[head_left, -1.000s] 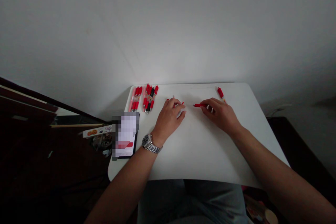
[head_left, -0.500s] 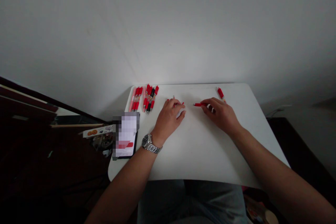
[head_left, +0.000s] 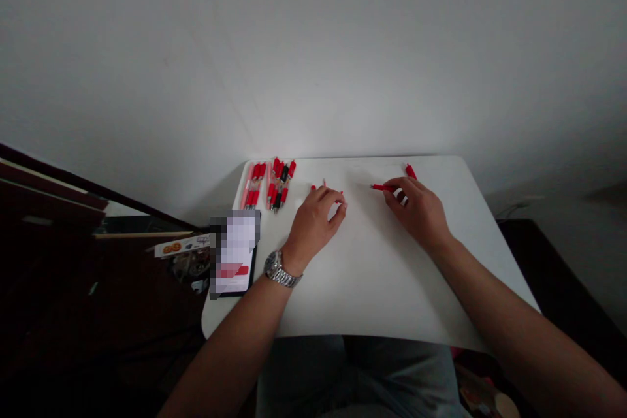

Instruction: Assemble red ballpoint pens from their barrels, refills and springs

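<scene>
As right hand (head_left: 420, 212) shifts rightward, red pen (head_left: 381, 187) follows.

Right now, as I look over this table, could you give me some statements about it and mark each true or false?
1. The right hand holds a red pen piece. True.
2. The watch is on the right wrist. False: the watch is on the left wrist.
3. A phone lies on the white table. True.
4. A black pen lies among red pens. True.
5. The left hand is touching the phone. False: the left hand is apart from it.
</scene>
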The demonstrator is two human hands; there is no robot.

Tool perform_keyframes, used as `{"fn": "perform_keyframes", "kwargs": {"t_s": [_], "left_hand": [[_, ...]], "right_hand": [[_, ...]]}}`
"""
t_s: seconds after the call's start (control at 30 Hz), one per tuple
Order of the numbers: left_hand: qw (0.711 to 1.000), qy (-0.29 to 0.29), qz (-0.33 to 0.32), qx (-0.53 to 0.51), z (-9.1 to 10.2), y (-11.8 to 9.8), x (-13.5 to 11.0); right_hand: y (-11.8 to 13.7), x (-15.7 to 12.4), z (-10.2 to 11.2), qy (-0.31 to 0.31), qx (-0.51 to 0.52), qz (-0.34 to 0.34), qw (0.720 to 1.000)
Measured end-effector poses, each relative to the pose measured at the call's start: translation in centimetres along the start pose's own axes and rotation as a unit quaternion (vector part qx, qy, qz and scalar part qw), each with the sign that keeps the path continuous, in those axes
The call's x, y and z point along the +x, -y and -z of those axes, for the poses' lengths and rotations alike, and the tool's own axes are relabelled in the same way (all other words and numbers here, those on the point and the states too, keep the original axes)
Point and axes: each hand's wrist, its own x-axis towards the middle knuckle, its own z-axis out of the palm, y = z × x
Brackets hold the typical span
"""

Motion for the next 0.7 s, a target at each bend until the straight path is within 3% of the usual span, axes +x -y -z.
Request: {"fn": "perform_keyframes", "kwargs": {"t_s": [0.7], "left_hand": [[1.000, -0.010, 0.007, 0.020, 0.6, -0.1, 0.2]], "right_hand": [[0.1, 0.1, -1.0, 0.063, -0.007, 0.042, 0.997]]}}
